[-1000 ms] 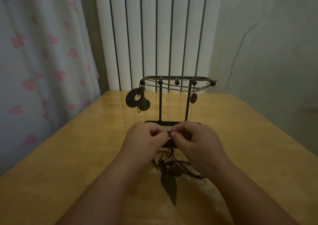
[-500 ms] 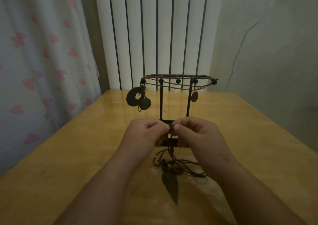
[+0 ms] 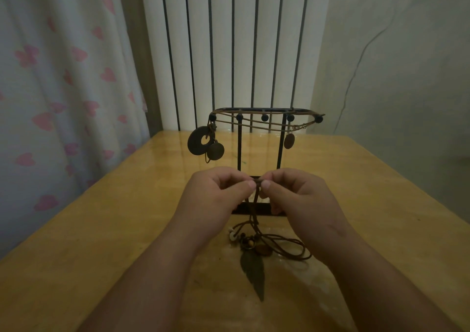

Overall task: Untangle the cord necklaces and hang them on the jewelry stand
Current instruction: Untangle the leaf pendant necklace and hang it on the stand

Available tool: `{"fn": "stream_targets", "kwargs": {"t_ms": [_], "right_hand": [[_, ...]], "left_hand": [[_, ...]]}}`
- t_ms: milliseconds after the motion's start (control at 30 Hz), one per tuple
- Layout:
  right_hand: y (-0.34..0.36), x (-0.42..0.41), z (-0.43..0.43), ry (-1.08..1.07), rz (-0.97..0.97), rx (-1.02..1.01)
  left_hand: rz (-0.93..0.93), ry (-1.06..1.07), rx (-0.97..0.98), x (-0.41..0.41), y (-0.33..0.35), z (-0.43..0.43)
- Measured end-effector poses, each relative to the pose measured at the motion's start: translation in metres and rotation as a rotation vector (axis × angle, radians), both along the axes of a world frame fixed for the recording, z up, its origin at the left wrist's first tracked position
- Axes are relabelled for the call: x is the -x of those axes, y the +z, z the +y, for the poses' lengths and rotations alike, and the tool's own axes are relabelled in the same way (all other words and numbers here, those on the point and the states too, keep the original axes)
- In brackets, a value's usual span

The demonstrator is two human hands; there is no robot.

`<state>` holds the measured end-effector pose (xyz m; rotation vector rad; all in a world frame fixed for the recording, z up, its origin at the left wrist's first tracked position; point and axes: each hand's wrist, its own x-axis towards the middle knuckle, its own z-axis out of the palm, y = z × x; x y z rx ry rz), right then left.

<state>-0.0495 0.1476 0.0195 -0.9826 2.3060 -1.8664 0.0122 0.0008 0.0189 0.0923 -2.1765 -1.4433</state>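
Note:
A black jewelry stand [image 3: 281, 138] rises at the table's middle, with cord necklaces draped along its top bar. A ring pendant [image 3: 199, 140] and a round disc [image 3: 215, 150] hang at its left end, and a small oval pendant [image 3: 289, 141] at its right. In front of the stand my left hand [image 3: 218, 194] and my right hand [image 3: 292, 194] pinch the same brown cord necklace [image 3: 255, 204] between thumb and forefinger, fingertips almost meeting. Its cord runs down to a tangle of beads [image 3: 248, 241], loops [image 3: 292, 249] and a dark feather pendant [image 3: 254, 273] on the table.
The wooden table [image 3: 101, 230] has its left edge near a heart-print curtain [image 3: 50, 90]. A white ribbed radiator [image 3: 229, 39] stands behind the stand, with a plain wall [image 3: 394, 64] to the right.
Both hands have risen a little with the pinched cord, lifting it off the tangle. The beads and feather pendant still lie on the table.

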Motion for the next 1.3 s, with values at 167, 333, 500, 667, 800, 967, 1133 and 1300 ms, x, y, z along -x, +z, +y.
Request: {"fn": "stream_targets", "kwargs": {"t_ms": [167,333,500,667,800,967,1133,1300], "right_hand": [[-0.0001,-0.0017,-0.003,-0.116,0.086,0.018],[-0.0007,-0.0013,-0.002,-0.144,0.145,0.072],[-0.0038,-0.0017,-0.0036,-0.132,0.186,0.036],[-0.0042,-0.0034,-0.005,-0.164,0.221,0.005],[-0.0036,-0.0022,-0.0043,-0.165,0.226,-0.01],[-0.0043,-0.0026,-0.0066,-0.198,0.343,-0.085],[-0.0046,-0.0017,-0.0078,-0.216,0.417,-0.234],[-0.0032,-0.0003,-0.0075,-0.203,0.473,-0.358]], "left_hand": [[-0.073,-0.052,-0.116,0.0035,-0.0012,-0.0007],[-0.065,-0.103,-0.329,0.0068,-0.0029,-0.0036],[-0.051,-0.152,-0.408,0.0063,-0.0023,-0.0045],[-0.049,-0.15,-0.364,0.0071,-0.0053,-0.0071],[-0.059,-0.158,-0.312,0.006,-0.005,-0.0081],[-0.056,-0.138,-0.263,0.0037,-0.0035,-0.0082],[-0.066,-0.122,-0.236,0.005,-0.004,-0.0066],[0.002,-0.002,-0.135,0.0024,0.0006,-0.0063]]}}
